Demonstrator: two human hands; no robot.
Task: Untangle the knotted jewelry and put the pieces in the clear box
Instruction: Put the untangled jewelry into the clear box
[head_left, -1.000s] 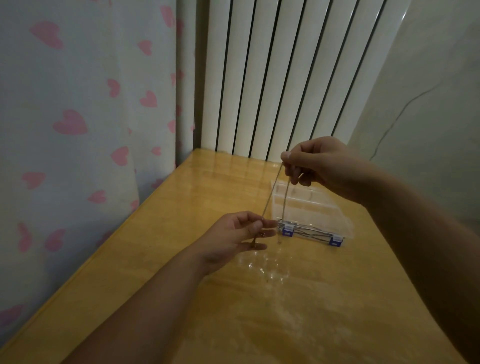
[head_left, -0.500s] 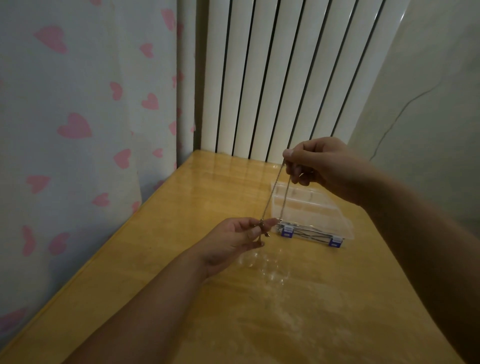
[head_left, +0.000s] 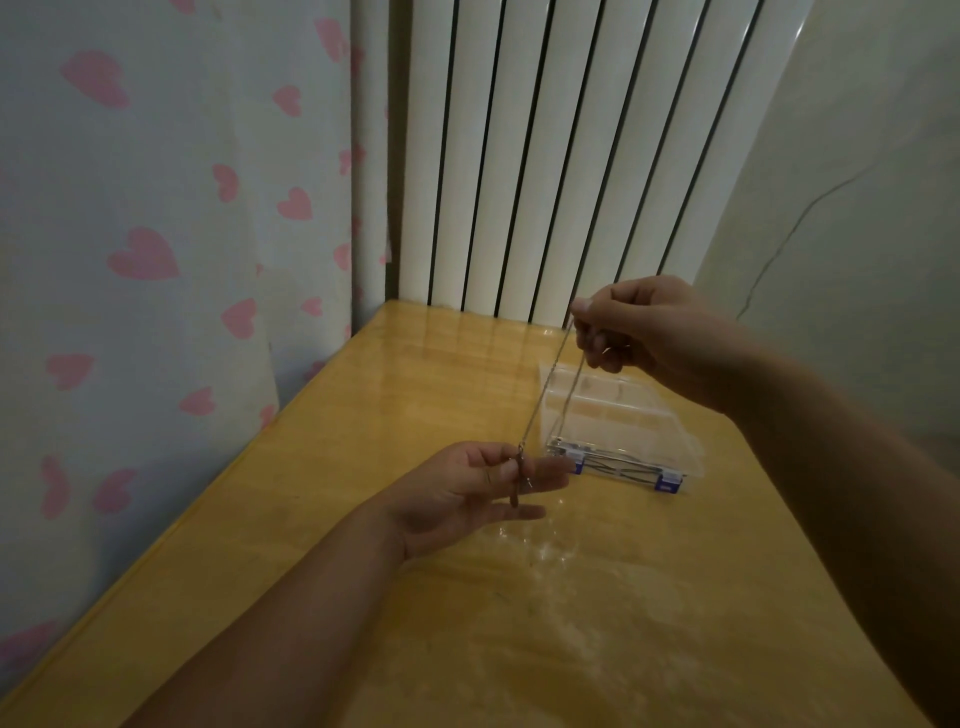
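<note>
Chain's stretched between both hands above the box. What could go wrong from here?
1. The chain runs taut from right hand down to left hand; harder pulling may tighten any knot.
2. The left hand's pinch is only at the pendant end; a slip would likely drop it on the table, short of the clear box.

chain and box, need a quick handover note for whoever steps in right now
Right hand: raised above the box, pinching the top of the chain.
Left hand: lower, over the table, pinching the chain's bottom end, where a small pendant or clasp hangs.
Chain: two thin strands stretched between the hands, off the table.
Clear box: on the table behind the left hand; whether the lid is open I cannot tell. Dark thin pieces show along its front edge.
Done: chain lifted and pulled out.
Left: check for knots, then put it in the box.
</note>
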